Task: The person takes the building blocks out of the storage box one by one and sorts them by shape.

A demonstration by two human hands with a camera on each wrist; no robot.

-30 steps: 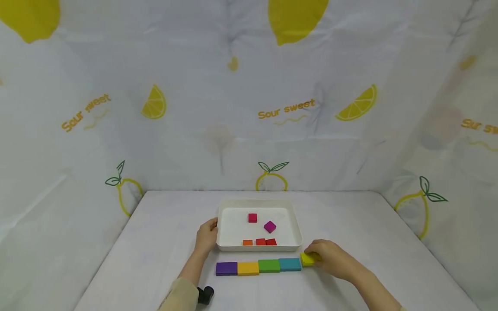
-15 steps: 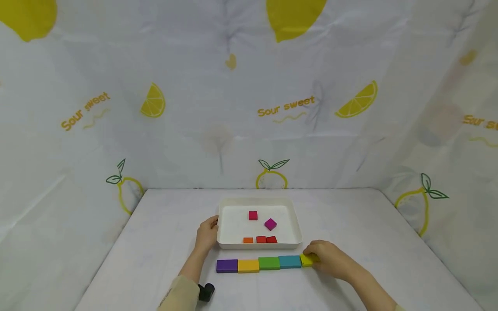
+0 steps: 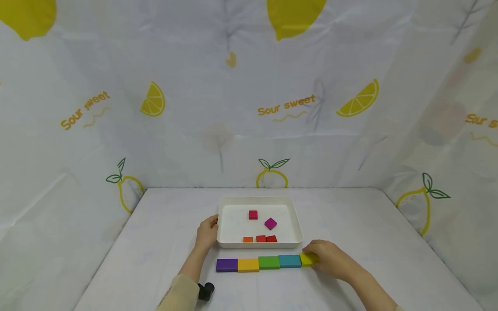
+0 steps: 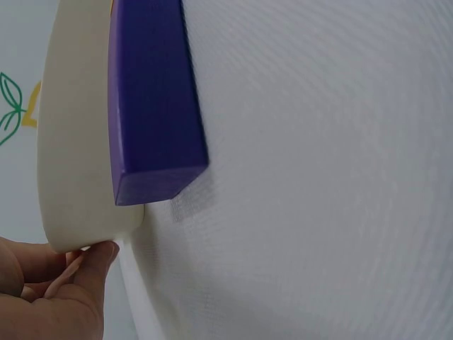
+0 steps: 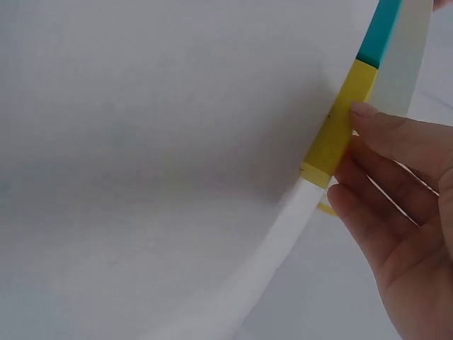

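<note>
A row of flat rectangular blocks lies in front of a white tray: purple, orange-yellow, green and blue. At the right end sits a yellow block, its end against the blue one. My right hand pinches this yellow block, the thumb on its near side and fingers behind, partly covering it in the head view. My left hand holds the tray's left edge; in the left wrist view its thumb and fingers meet at the tray's end wall.
Inside the tray lie a pinkish-red cube, a magenta cube, an orange piece and two red pieces along the near wall. A black object shows beside the left sleeve. Lemon-printed cloth hangs behind the table.
The yellow block has slid slightly left until it meets the blue block, my right hand moving with it. My left hand stays at the tray. The head view has shifted slightly.
</note>
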